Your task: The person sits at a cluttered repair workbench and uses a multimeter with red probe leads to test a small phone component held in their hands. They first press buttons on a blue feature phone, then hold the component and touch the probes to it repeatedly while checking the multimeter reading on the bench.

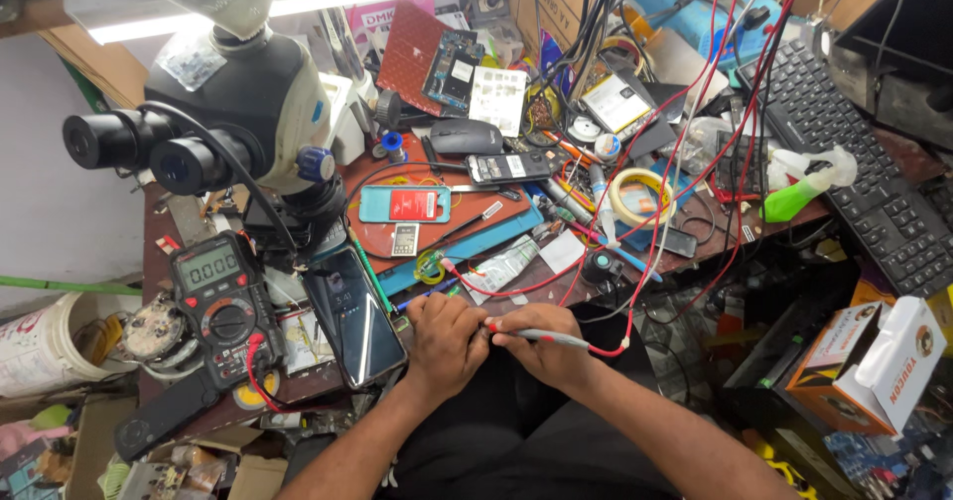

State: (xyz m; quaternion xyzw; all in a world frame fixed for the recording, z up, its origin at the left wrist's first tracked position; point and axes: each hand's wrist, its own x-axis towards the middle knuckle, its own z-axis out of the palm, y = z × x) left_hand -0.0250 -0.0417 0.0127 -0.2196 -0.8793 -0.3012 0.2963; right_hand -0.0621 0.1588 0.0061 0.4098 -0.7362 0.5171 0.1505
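left hand (444,346): curled shut at the bench edge, can't tell what's inside
right hand (544,346): pinching the red probe (541,336), tip toward the left fist
phone (354,317): just left of the hands
tip: I'd brace both wrists so the probe stays steady

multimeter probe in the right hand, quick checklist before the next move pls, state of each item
1. Red probe gripped in the right hand: ok.
2. Left hand beside the probe tip, what it pinches: cannot tell.
3. Multimeter display lit and readable: ok.
4. Red lead plugged into the meter: ok.
5. Dark phone lies flat, apart from both hands: ok.
6. Bench edge free of loose wires and tools: not ok, heavy clutter.
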